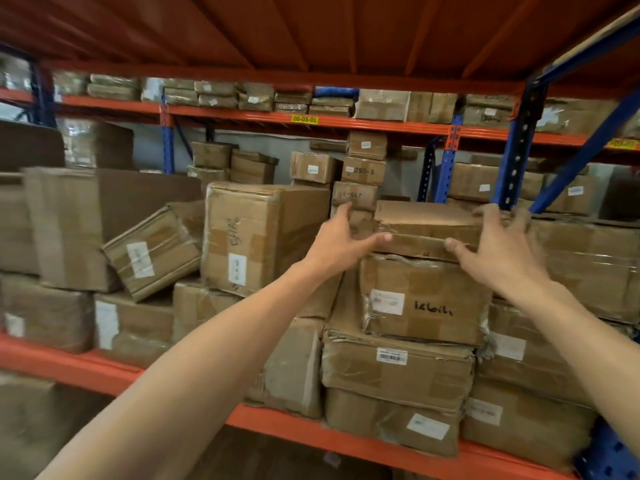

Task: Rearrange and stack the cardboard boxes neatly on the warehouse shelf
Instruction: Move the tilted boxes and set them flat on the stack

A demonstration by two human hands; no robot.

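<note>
A flat cardboard box (427, 223) lies on top of a stack at centre right of the shelf. My left hand (341, 242) grips its left end, thumb on the front face. At the right end, my right hand (498, 245) holds it with fingers over the top and thumb on the front. Under it sits a taped box with handwriting (424, 299), then two more boxes (398, 372) down to the orange shelf beam (69, 367).
A tall box (263, 237) stands left of the stack, with a tilted box (154, 251) leaning beside it. Small numbered boxes (362, 171) are piled behind. A blue upright (519, 147) rises at right. More boxes fill the upper shelf (381, 124).
</note>
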